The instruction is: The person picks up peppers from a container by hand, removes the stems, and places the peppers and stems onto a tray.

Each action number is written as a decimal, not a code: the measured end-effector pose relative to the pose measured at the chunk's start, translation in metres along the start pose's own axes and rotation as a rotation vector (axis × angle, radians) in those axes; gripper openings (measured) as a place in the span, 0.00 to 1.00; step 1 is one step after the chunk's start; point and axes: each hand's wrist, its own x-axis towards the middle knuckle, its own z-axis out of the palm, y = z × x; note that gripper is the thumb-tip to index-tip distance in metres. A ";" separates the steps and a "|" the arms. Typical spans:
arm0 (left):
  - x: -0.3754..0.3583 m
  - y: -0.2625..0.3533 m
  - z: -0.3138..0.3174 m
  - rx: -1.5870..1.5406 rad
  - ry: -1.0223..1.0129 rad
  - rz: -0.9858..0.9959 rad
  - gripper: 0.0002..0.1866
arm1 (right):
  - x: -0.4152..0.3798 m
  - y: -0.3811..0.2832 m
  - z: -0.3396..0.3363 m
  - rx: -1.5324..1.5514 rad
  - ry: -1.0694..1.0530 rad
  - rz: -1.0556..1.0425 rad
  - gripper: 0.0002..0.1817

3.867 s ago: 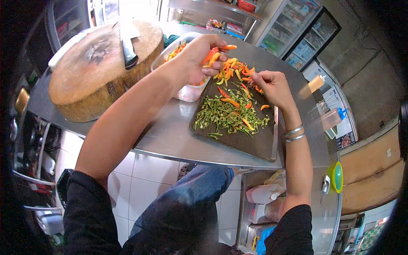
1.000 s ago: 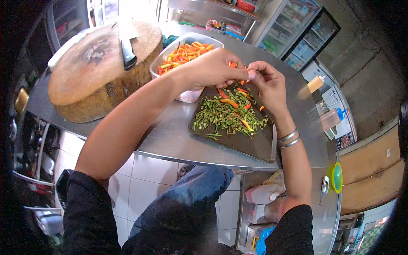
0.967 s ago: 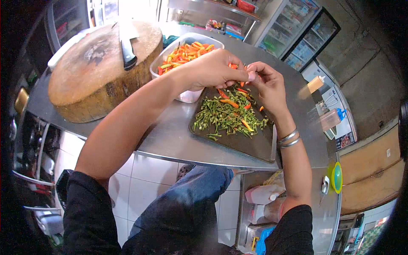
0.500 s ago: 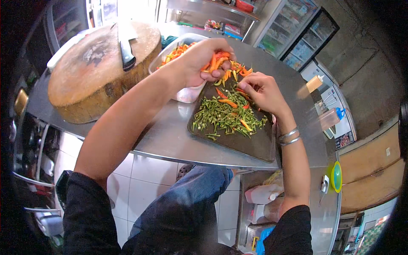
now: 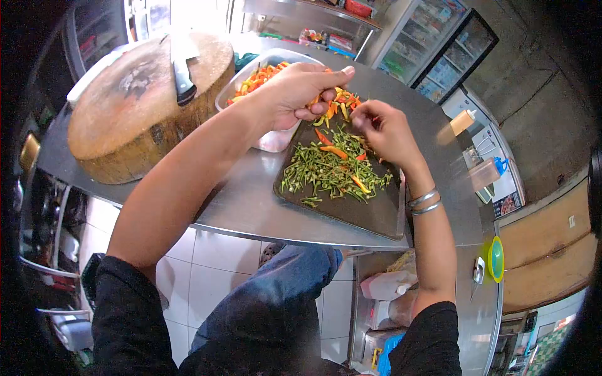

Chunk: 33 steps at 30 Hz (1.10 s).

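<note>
My left hand (image 5: pixel 295 94) hovers over the near end of a clear plastic tub (image 5: pixel 271 139) of red and orange chilies (image 5: pixel 258 74), its fingers curled around a few chilies. My right hand (image 5: pixel 384 128) pinches a chili from the loose heap of orange chilies (image 5: pixel 342 100) at the far end of a dark tray (image 5: pixel 370 213). A pile of green chili stems (image 5: pixel 326 172) covers the tray's middle, with a few orange chilies mixed in.
A thick round wooden chopping block (image 5: pixel 125 119) with a cleaver (image 5: pixel 182 75) on it stands at the left of the steel counter (image 5: pixel 251 200). Squeeze bottles (image 5: pixel 467 122) stand at the right. Glass-door fridges (image 5: pixel 439 50) are behind. Containers sit on the floor under the counter.
My left hand went from meeting the right hand over the tray back toward the tub with chilies in it. My right hand dropped to the heap and picked at another chili.
</note>
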 end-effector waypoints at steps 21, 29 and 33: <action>-0.014 0.000 0.016 0.584 -0.198 0.112 0.19 | -0.003 -0.004 -0.001 1.157 0.017 0.044 0.06; -0.012 0.005 0.012 0.263 -0.155 0.048 0.15 | -0.007 0.014 -0.027 0.894 0.051 0.111 0.07; -0.005 0.004 0.001 0.024 -0.111 0.049 0.14 | -0.011 0.029 -0.044 0.553 -0.039 0.176 0.10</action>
